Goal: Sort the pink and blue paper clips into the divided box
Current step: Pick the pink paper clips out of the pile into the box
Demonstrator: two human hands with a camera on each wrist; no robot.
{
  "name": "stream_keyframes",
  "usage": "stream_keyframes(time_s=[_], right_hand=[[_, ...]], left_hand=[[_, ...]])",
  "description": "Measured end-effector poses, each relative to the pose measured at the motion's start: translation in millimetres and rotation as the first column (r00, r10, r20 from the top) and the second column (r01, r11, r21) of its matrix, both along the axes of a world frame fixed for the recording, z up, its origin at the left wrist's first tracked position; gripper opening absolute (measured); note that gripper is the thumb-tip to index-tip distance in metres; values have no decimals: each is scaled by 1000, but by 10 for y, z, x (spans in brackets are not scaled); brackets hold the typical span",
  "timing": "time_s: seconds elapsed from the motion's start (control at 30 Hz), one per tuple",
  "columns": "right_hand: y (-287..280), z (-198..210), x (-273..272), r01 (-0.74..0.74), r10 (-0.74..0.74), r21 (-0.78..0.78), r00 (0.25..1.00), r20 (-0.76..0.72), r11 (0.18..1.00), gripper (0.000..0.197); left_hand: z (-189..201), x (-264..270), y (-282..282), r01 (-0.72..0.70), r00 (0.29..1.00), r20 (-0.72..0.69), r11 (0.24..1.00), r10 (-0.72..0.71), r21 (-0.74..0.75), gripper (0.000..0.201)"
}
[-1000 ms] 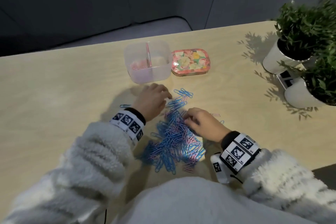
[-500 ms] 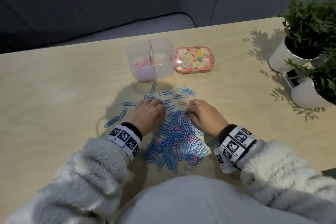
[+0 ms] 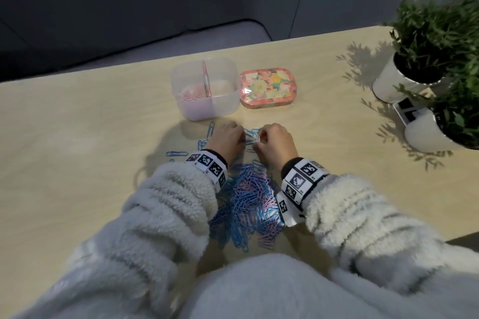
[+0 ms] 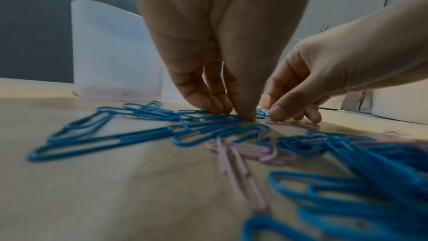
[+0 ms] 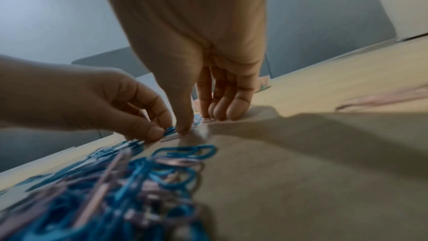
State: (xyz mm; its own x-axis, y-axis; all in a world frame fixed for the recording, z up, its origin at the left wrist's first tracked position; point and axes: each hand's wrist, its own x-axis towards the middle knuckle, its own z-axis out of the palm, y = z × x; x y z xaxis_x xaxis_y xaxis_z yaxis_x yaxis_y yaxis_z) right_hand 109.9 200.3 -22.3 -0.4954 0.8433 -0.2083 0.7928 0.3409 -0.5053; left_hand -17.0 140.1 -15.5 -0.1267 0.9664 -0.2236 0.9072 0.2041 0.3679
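Head view suggests sorting has barely begun: the divided box on the bench holds some pink clips in its left compartment, and the right looks empty. The big mixed pile lies unsorted nearby. The left hand pinches a blue clip, while the right hand closes its fingertips on a pink paper clip.

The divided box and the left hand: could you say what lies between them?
In the head view, bare table with one loose blue paper clip.

The table is looked down on from head height, toward its far edge. From each wrist it is skimmed closely along the fingers. The paper clips are shared by all views.
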Motion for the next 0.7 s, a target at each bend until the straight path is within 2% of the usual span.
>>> stream_keyframes(time_s=[0.13,0.27,0.33,0.43,0.57,0.7], right_hand=[[5,-22,-3,62,-66,-97,997,-35,993,6],[52,-29,61,72,-67,-177,997,32,982,10],[55,-4,99,46,-37,-197,998,48,979,10],[16,1,163,-17,26,-130,998,62,991,12],[-26,-39,314,32,-41,-117,996,-76,993,16],[21,12,322,108,-196,-304,942,-273,946,14]], left_hand=[[3,-19,-45,17,1000,-21,999,-18,-28,19],[49,-86,-107,-35,999,36,995,39,-98,19],[54,-125,-164,-79,991,103,995,86,-68,18],[54,-179,-226,-170,968,187,985,165,10,20],[55,-277,-198,-284,919,296,958,261,35,24],[28,-323,-191,-347,887,326,938,326,5,22]])
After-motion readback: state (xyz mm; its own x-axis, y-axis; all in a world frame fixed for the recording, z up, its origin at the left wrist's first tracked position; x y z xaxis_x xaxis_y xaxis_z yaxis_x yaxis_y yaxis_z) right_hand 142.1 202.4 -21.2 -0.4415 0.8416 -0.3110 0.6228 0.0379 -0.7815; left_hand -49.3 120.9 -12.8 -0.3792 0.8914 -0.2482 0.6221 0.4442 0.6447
